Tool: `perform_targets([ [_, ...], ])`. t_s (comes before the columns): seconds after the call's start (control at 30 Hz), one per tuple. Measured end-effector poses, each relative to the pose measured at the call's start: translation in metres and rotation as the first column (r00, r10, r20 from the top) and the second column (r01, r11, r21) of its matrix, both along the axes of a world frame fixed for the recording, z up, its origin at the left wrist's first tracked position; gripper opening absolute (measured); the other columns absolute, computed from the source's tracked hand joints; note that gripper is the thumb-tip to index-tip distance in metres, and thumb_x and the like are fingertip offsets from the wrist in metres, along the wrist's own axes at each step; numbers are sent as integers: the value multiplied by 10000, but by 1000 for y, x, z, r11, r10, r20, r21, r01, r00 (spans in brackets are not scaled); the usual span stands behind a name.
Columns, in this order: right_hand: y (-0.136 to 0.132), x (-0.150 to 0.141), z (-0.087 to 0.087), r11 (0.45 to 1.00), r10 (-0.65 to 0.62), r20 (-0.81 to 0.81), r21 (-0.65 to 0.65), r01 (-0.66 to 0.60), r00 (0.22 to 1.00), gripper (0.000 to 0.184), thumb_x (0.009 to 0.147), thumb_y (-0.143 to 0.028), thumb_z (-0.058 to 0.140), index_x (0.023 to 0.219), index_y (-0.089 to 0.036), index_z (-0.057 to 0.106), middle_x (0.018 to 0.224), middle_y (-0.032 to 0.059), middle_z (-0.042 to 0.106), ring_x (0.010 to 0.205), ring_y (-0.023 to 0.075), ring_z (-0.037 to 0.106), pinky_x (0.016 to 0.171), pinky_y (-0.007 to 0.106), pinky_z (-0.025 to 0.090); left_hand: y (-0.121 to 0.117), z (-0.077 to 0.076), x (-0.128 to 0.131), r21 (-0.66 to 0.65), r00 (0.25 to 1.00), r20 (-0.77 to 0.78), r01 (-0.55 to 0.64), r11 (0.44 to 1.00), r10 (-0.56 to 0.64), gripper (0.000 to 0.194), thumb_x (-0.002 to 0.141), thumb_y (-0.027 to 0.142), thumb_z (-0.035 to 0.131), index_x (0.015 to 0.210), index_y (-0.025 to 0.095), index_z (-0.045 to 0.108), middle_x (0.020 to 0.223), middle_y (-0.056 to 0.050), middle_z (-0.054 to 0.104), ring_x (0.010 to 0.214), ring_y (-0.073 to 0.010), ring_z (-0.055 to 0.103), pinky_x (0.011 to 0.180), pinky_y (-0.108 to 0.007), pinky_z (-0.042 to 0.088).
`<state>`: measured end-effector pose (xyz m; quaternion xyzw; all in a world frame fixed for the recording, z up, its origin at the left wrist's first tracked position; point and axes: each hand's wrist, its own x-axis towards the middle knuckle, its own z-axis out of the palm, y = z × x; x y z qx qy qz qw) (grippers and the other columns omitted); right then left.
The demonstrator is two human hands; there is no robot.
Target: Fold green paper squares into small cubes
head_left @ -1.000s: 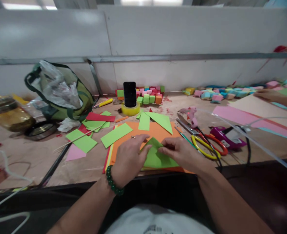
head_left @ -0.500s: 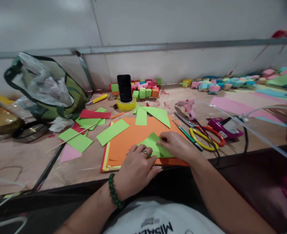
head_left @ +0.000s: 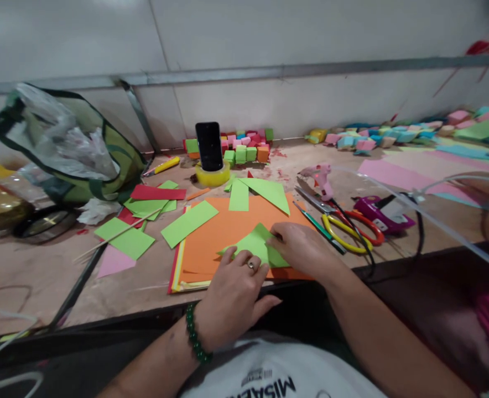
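Green paper (head_left: 253, 241), apparently folded, lies at the lower centre of the frame on orange sheets (head_left: 211, 232). The left hand (head_left: 237, 290) rests with fingers extended over its lower edge; the right hand (head_left: 300, 246) seems to pinch its right side. It should be light, thin and easily creased, best held by its edges.

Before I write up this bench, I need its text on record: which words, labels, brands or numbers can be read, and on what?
"MISA", on the white shirt; the letters that follow are unclear.
Small print beside it on the shirt: too blurred to read.
Pale marks on the purple tool: too small to read.
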<state>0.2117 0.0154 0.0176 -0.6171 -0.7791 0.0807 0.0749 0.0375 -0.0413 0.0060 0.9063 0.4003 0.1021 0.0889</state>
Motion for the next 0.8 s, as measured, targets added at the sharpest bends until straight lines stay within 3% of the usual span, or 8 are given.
perform_targets([
  [0.1,-17,6,-2,944,199,6,267,-194,980,231,814,-84,532,972,-165,679,1032,97,674,951,225,553,828,327,367,0,-1,0,-9,1000,6,-20,1000,20,356,889,471,518,1043,168,623,1040,-63,625,1097,-255,492,1077,-493,227],
  [0.17,-31,10,-7,875,363,15,337,-346,932,200,833,-89,542,834,-214,698,968,40,694,933,214,543,923,377,327,1,-1,-1,-16,1000,12,-10,1000,10,329,880,451,543,1031,169,623,1032,-61,629,1111,-252,492,1102,-499,188],
  [0.23,-41,14,-13,849,417,18,349,-396,909,178,848,-110,559,803,-223,689,881,6,702,882,194,546,977,407,286,1,-2,-1,-19,1000,21,-3,1000,3,332,876,440,554,1068,176,611,1020,-57,635,1113,-250,497,1113,-508,168],
  [0.4,-50,18,-24,800,459,68,402,-446,886,161,894,-147,527,819,-195,662,850,6,701,888,181,555,1051,443,232,-1,-3,0,11,1000,17,-20,1000,20,342,864,444,567,1084,185,605,1015,-64,641,1134,-267,494,1113,-532,154],
  [0.7,-52,19,-29,712,498,218,450,-539,840,188,887,-139,512,812,-143,684,827,60,683,922,205,550,1054,417,291,-2,-6,1,92,999,25,-26,995,24,414,828,460,615,1121,167,598,1024,-66,664,1140,-287,505,1113,-534,130],
  [0.8,-54,25,-28,695,505,243,455,-557,828,215,886,-117,487,827,-131,693,821,65,680,913,212,551,1064,424,284,-5,-9,-9,138,996,32,-87,987,83,399,829,496,600,1057,169,622,996,-70,677,1163,-304,494,1114,-550,100],
])
